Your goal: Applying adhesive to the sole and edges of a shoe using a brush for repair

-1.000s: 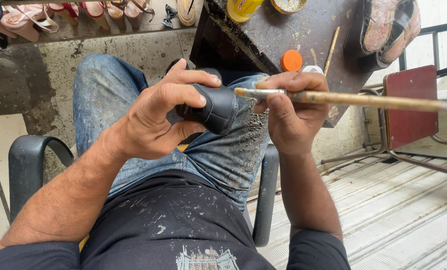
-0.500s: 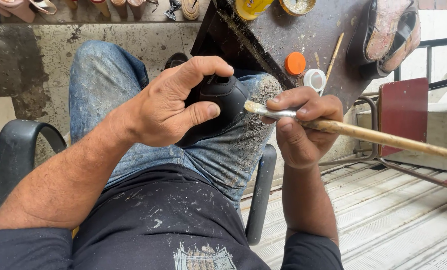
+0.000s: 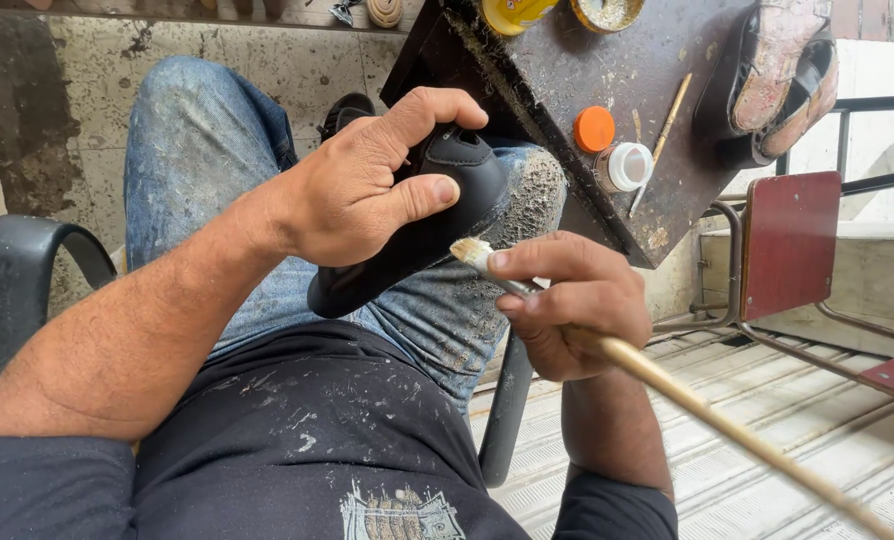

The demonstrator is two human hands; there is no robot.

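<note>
Now left hand [image 3: 352,190] grips black shoe [image 3: 417,240]; brush [image 3: 607,345] (right hand [image 3: 572,305]) just beside.

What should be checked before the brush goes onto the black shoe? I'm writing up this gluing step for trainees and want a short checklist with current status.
1. Left hand grips the black shoe firmly, thumb across it: ok.
2. Right hand pinches the brush close to the bristles: ok.
3. Bristle tip sits just off the shoe's edge, not touching: ok.
4. Bristles loaded with glue: cannot tell.
5. Small white jar stands open beside its orange lid: ok.
6. Shoe rests over the jeans, already spattered, with no cover: not ok.
</note>
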